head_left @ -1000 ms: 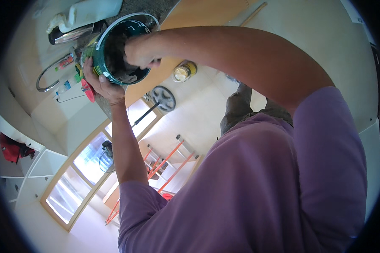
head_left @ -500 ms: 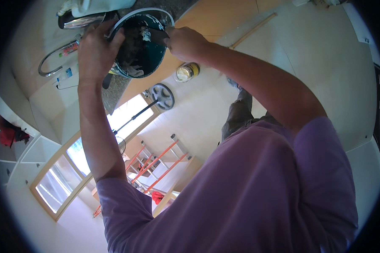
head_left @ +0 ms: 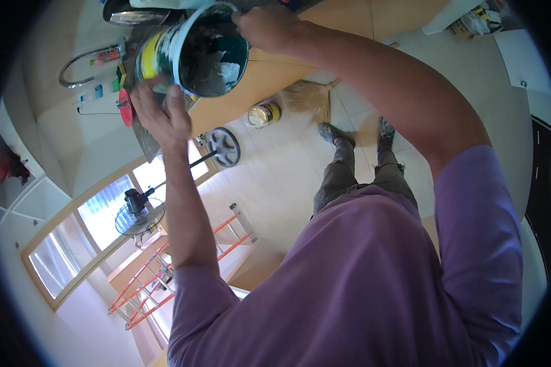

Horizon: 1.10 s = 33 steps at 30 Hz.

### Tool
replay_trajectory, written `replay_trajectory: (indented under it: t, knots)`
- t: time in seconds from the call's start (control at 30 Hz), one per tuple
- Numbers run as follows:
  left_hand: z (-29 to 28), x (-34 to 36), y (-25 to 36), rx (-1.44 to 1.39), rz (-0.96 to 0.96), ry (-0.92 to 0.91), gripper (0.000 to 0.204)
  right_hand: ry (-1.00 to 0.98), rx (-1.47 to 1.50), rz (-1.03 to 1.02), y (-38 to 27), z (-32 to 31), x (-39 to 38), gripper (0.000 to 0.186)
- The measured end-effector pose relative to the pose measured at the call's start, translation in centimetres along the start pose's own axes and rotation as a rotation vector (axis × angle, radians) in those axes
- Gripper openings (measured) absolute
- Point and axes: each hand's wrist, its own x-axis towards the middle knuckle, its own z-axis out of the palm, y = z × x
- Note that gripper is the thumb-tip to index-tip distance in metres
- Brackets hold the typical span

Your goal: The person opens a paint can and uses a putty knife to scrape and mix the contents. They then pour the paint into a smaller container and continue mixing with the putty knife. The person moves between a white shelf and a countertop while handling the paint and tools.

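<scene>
A dark green bucket (head_left: pixel 155 61) with a yellow band is tipped at the counter's edge, its mouth toward me. Its inside is smeared with pale residue, and a whitish lump (head_left: pixel 228 72) clings low in it. My right hand (head_left: pixel 266 29) is closed at the rim on the right; its fingertips are partly hidden. Below the bucket's left side, my left hand (head_left: pixel 162 116) has thumb and fingers apart, slightly blurred. Whether it touches the bucket I cannot tell. A red round object (head_left: pixel 125 107) lies just left of that hand.
A curved faucet (head_left: pixel 73 79) and small bottles are at the left. A yellow-labelled can (head_left: pixel 264 115) and a broom (head_left: pixel 312 98) are on the floor below the counter. A fan (head_left: pixel 139 211) and an orange ladder (head_left: pixel 144 287) stand lower left.
The bucket has tipped, now showing its yellow side. My left hand has left the rim and dropped below the bucket. The dark flat tool in my right hand no longer shows.
</scene>
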Motion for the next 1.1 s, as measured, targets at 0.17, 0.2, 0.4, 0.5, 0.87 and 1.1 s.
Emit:
replay_trajectory:
  t: [0.17,0.2,0.4,0.5,0.87,1.1]
  knots:
    - [3.6,3.6,-3.1,-0.123,0.180,-0.010,0.058,-0.180,-0.115,-0.054,-0.4,-0.6,-0.5,0.022]
    - [3.6,3.2,-3.6,-0.053,0.186,0.021,0.058,-0.162,-0.099,-0.007,-0.4,-1.1,-0.6,0.021]
    - [3.1,1.8,-6.6,-0.087,0.069,0.102,0.061,-0.200,-0.053,0.056,-0.4,-3.6,-1.3,0.028]
    - [4.6,2.4,-6.0,-0.244,0.094,0.082,0.060,-0.173,-0.100,-0.001,-0.3,-2.6,-2.2,0.033]
    - [4.5,2.9,-6.0,-0.158,0.170,0.068,0.053,-0.476,0.259,0.061,-6.6,1.4,-5.9,0.042]
    - [4.0,3.1,-6.4,-0.114,0.160,0.022,0.059,-0.303,-0.112,-0.083,-2.0,0.3,-2.2,0.033]
